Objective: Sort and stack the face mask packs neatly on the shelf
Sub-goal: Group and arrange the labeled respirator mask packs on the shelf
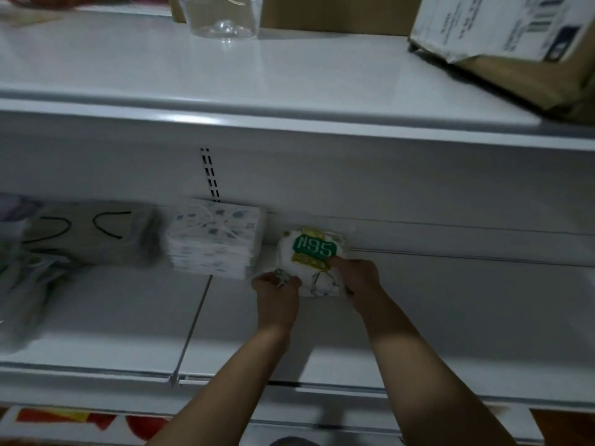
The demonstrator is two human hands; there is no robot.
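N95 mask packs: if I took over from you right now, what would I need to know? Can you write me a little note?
The left hand grips the near left corner of the N95 packs; the right hand grips their right edge.
The N95 packs sit at the back of the lower shelf, just right of a neat stack of patterned white packs.
Further left, the grey packs and a loose pile are blurred and look untidy.
Done: the patterned stack is squared.
Left: square the N95 packs, then probably tidy the left side.
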